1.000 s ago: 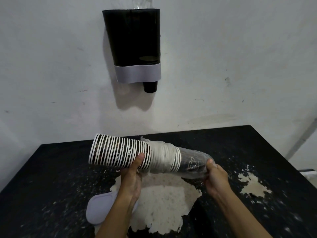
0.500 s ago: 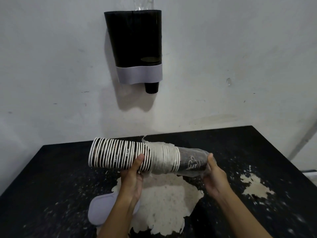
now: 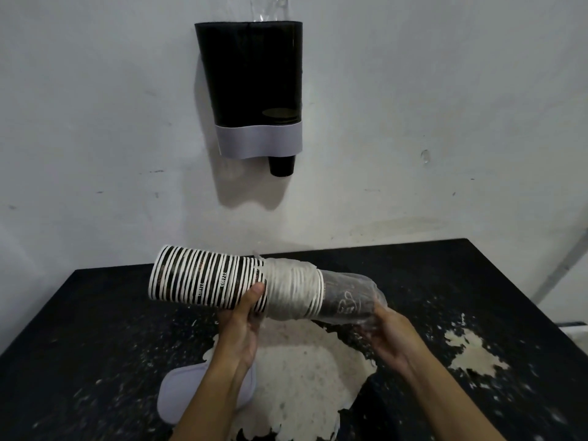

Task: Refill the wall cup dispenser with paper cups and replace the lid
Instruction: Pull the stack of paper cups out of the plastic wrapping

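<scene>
A long stack of black paper cups with white rims point(image 3: 203, 280) lies sideways in the air above the table. Its right half sits inside a clear plastic sleeve point(image 3: 350, 297), bunched up near the middle. My left hand point(image 3: 241, 319) grips the stack from below at the sleeve's edge. My right hand point(image 3: 383, 332) pinches the loose closed end of the sleeve. The black wall dispenser point(image 3: 251, 78) with a grey band hangs above, open at the top, one cup point(image 3: 281, 165) poking out below. The grey lid point(image 3: 173, 399) lies on the table under my left forearm.
The black table point(image 3: 95, 329) has worn pale patches, a large one point(image 3: 302, 370) in front of me and a smaller one point(image 3: 474, 354) to the right. Clear plastic point(image 3: 267, 7) sticks up above the dispenser. A white wall stands behind.
The sleeve has slid further right off the stack, baring more striped cups on the left. My right hand has dropped slightly, drawing the sleeve's end with it.
</scene>
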